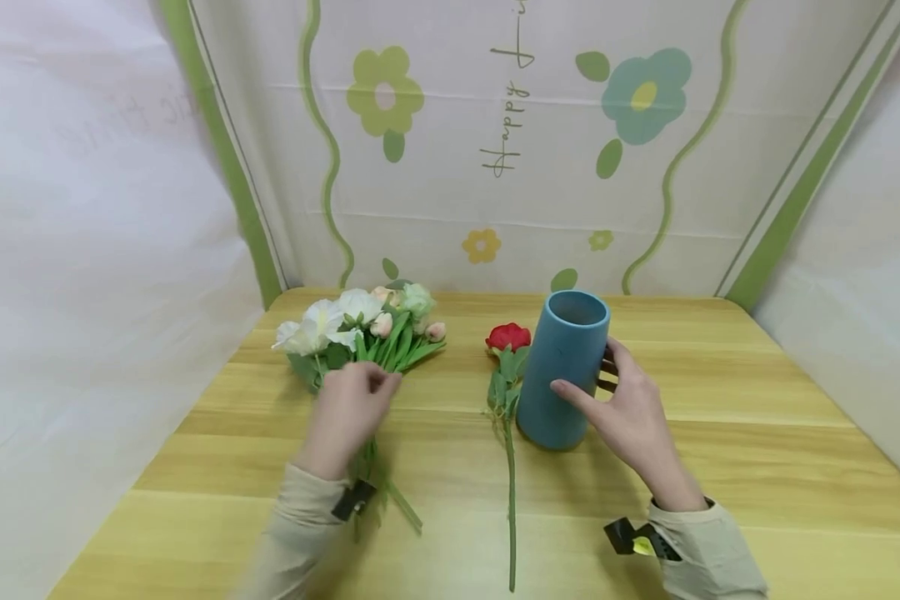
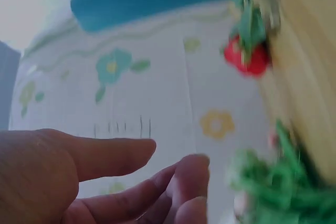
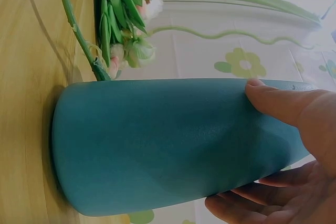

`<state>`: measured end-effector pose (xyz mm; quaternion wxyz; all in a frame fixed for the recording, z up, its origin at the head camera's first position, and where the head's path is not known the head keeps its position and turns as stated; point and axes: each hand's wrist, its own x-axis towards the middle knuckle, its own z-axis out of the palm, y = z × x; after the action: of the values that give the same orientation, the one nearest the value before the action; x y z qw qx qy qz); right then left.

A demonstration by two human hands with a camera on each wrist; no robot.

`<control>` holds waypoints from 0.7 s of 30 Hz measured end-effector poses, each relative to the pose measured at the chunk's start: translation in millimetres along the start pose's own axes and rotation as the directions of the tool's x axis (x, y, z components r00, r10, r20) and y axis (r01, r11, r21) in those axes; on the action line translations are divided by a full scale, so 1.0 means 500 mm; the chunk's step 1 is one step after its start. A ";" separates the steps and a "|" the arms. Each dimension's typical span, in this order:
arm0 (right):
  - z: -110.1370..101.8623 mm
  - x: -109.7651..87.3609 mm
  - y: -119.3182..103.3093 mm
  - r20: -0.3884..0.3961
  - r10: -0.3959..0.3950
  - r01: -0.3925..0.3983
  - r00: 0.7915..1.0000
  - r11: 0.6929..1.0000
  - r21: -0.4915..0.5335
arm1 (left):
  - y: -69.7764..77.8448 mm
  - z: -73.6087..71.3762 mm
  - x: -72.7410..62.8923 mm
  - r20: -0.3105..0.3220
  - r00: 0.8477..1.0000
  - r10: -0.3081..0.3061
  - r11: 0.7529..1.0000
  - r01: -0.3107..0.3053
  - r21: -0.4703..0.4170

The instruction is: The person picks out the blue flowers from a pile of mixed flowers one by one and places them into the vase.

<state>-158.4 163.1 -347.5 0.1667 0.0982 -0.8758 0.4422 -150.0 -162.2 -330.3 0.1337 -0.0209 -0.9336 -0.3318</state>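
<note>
A tall blue vase [image 1: 558,379] stands upright on the table. My right hand [image 1: 633,412] holds it from the right side, the thumb across its front and the fingers [image 3: 247,208] around the far side. Just left of the vase lies a red artificial flower [image 1: 507,337] with a long green stem. Over the stems of a bunch of white and pale pink flowers [image 1: 330,323] hovers my left hand [image 1: 348,412], blurred in the head view. Its thumb and fingers bend loosely with a gap between them in the left wrist view, holding nothing.
The light wooden table [image 1: 450,542] carries all the flowers and the vase. Behind it hangs a white cloth [image 1: 435,192] printed with flowers and green wavy lines. White cloth walls [image 1: 97,275] rise along both sides.
</note>
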 end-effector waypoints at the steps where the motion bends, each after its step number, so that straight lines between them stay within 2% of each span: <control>1: 0.000 0.000 0.001 -0.001 0.000 0.000 1.000 1.000 -0.001 | -0.014 -0.014 0.006 -0.034 0.999 -0.015 1.000 0.016 0.020; 4: 0.001 0.000 0.002 -0.004 -0.002 0.002 1.000 1.000 -0.001 | -0.055 -0.045 0.018 -0.103 0.993 -0.053 0.998 0.056 0.024; 10: 0.001 0.001 0.004 -0.002 -0.012 0.012 1.000 1.000 -0.005 | -0.114 -0.072 0.018 -0.028 0.989 -0.143 0.989 0.142 -0.039; 17: 0.000 0.000 0.004 -0.003 -0.005 0.005 1.000 1.000 -0.002 | -0.142 -0.080 0.020 -0.072 0.979 -0.191 0.981 0.188 -0.057; 21: 0.000 -0.001 0.005 0.003 -0.001 0.001 1.000 1.000 0.002 | -0.152 -0.075 0.021 -0.010 0.976 -0.219 0.975 0.219 -0.039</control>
<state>-158.7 164.8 -349.8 0.1653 0.0994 -0.8756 0.4429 -161.0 -245.5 -346.4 0.1025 0.0818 -0.9228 -0.3623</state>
